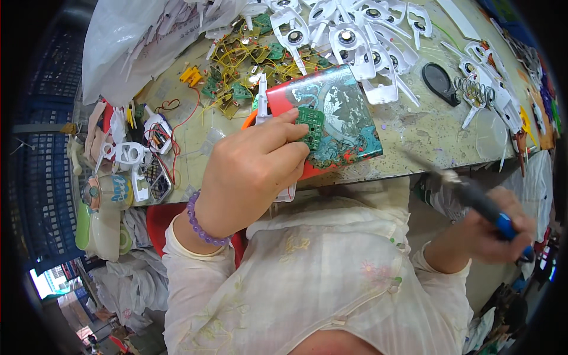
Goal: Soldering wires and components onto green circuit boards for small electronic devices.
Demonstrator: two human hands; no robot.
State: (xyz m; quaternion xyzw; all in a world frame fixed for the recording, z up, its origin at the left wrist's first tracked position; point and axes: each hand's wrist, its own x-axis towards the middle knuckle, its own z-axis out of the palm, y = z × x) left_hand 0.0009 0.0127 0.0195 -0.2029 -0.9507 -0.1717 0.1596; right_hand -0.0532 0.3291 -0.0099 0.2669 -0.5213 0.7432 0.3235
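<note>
My left hand (254, 160), with a purple bead bracelet on its wrist, pinches a small green circuit board (311, 128) between thumb and fingers. The board is over a red-edged box (349, 109) with a patterned, worn top. Beside the fingers, a white plastic part (262, 94) stands partly hidden behind the hand, next to an orange rim. My right hand (503, 228) is wrapped round a soldering iron (473, 198) with a black and blue handle, held off the table's front edge at the right. Its tip is blurred and points up and left toward the table.
Green boards with yellow wires (248, 65) lie heaped at the back. White plastic housings with round speakers (349, 41) pile up beyond the box. At right are a coiled metal spring stand (476, 92) and a black oval piece (439, 81). Red wires (174, 148) trail at left.
</note>
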